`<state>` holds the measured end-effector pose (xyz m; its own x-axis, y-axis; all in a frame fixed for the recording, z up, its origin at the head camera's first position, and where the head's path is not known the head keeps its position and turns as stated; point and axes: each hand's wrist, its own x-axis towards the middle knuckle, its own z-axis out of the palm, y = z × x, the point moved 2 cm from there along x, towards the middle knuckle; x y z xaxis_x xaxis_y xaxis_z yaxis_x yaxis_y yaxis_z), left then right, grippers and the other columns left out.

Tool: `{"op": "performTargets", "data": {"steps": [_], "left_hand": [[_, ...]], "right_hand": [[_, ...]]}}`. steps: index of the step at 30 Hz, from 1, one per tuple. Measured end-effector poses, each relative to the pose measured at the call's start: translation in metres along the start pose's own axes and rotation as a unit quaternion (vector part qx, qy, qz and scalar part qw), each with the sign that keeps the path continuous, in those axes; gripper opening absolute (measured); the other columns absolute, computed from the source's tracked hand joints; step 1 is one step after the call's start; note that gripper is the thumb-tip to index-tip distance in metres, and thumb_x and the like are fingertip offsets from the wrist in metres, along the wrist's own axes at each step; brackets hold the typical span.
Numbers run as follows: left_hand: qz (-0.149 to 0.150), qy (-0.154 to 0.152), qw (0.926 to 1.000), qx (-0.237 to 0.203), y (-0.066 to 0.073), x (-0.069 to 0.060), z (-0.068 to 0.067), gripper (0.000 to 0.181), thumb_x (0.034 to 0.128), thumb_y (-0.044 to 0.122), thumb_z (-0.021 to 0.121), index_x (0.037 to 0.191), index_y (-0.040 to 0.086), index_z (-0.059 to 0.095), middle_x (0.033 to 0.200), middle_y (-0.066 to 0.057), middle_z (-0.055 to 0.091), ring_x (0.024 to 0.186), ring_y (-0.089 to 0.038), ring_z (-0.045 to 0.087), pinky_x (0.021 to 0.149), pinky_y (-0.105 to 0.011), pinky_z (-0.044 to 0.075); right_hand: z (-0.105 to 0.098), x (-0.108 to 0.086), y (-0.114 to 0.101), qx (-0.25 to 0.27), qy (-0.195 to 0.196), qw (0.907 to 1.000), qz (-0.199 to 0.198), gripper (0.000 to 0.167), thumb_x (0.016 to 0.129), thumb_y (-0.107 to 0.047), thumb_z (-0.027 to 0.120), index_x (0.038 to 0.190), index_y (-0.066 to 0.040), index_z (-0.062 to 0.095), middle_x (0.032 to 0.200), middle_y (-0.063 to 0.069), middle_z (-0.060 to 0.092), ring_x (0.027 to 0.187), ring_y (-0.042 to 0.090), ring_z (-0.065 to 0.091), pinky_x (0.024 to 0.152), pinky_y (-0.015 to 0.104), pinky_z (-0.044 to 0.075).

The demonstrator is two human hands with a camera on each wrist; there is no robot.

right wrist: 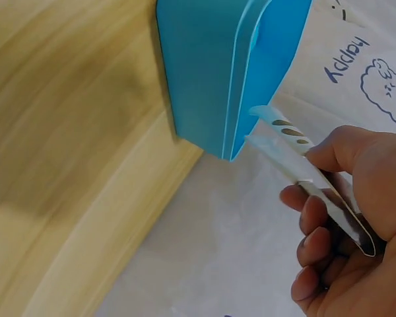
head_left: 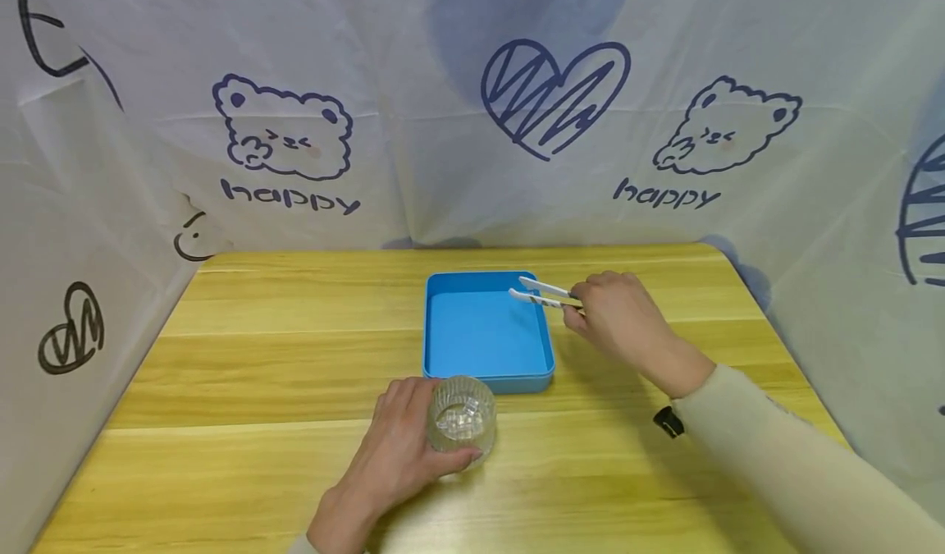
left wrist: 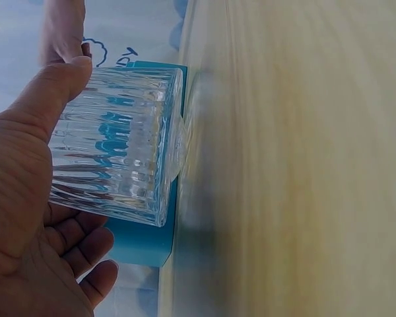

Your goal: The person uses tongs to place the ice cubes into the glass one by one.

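My left hand [head_left: 402, 439] curls around a clear ribbed glass [head_left: 463, 423], thumb on its near side. Clear block-like shapes show inside the glass; whether they are loose pieces or its patterned bottom I cannot tell. The glass stands close to the near left corner of a shallow blue box [head_left: 483, 336]. My right hand [head_left: 620, 316] grips small tongs [right wrist: 287, 131] between thumb and fingers, beyond the box's right side. Their two white tips are apart, with nothing between them, over the box's back right part. In the left wrist view the glass [left wrist: 119, 145] hides part of the box.
The box rests on a light wooden table [head_left: 280, 357]. White cloth [head_left: 413, 168] with drawn bears and hearts hangs behind the table and along both sides. A small black object [head_left: 668, 421] shows beside the right sleeve's cuff.
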<state>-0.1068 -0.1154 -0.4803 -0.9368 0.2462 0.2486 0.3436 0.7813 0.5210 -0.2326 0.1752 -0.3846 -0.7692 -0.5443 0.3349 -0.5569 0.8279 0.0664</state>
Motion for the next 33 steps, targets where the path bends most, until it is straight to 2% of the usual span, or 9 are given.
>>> {"op": "performTargets", "data": {"steps": [8,13,23,30,33], "left_hand": [[0.001,0.003,1.0,0.002,0.0,-0.001,0.0,0.089,0.0679,0.06,0.094,0.132,0.008,0.06,0.122,-0.007,0.065,0.115,-0.026,0.058,0.105,-0.049,0.046],[0.005,0.009,0.9999,0.007,0.0,-0.001,0.0,0.089,0.0674,0.059,0.095,0.131,0.007,0.06,0.121,-0.007,0.066,0.114,-0.025,0.058,0.104,-0.048,0.046],[0.008,0.012,0.9999,0.006,0.0,-0.001,-0.001,0.091,0.0663,0.059,0.095,0.132,0.008,0.06,0.121,-0.005,0.065,0.114,-0.025,0.057,0.104,-0.047,0.046],[0.005,0.009,0.9999,0.004,-0.001,-0.003,-0.001,0.091,0.0672,0.06,0.095,0.133,0.008,0.059,0.122,-0.005,0.065,0.115,-0.025,0.057,0.105,-0.047,0.045],[0.009,0.011,0.9999,0.007,-0.001,-0.003,-0.001,0.091,0.0669,0.059,0.095,0.134,0.008,0.059,0.121,-0.005,0.065,0.114,-0.024,0.057,0.104,-0.046,0.046]], "right_hand": [[0.005,0.018,-0.011,-0.046,-0.06,0.997,0.014,0.039,0.093,-0.021,0.07,0.06,-0.012,0.051,0.058,0.0,0.045,0.057,0.022,0.044,0.058,0.036,0.04],[0.008,0.028,-0.019,-0.06,-0.09,0.9935,0.036,0.047,0.095,-0.021,0.069,0.055,-0.015,0.044,0.057,0.0,0.047,0.058,0.023,0.048,0.059,0.036,0.041],[0.015,0.039,-0.031,-0.093,-0.152,0.9805,0.082,0.041,0.1,-0.03,0.068,0.064,-0.013,0.061,0.066,0.004,0.058,0.071,0.027,0.059,0.077,0.045,0.054],[0.016,0.043,-0.038,-0.074,-0.186,0.9716,0.125,0.033,0.1,-0.038,0.069,0.081,-0.011,0.073,0.073,0.005,0.063,0.075,0.027,0.059,0.092,0.055,0.05],[0.015,0.042,-0.04,-0.064,-0.198,0.9683,0.139,0.034,0.1,-0.039,0.069,0.081,-0.011,0.071,0.071,0.004,0.062,0.075,0.028,0.058,0.095,0.058,0.048]]}}
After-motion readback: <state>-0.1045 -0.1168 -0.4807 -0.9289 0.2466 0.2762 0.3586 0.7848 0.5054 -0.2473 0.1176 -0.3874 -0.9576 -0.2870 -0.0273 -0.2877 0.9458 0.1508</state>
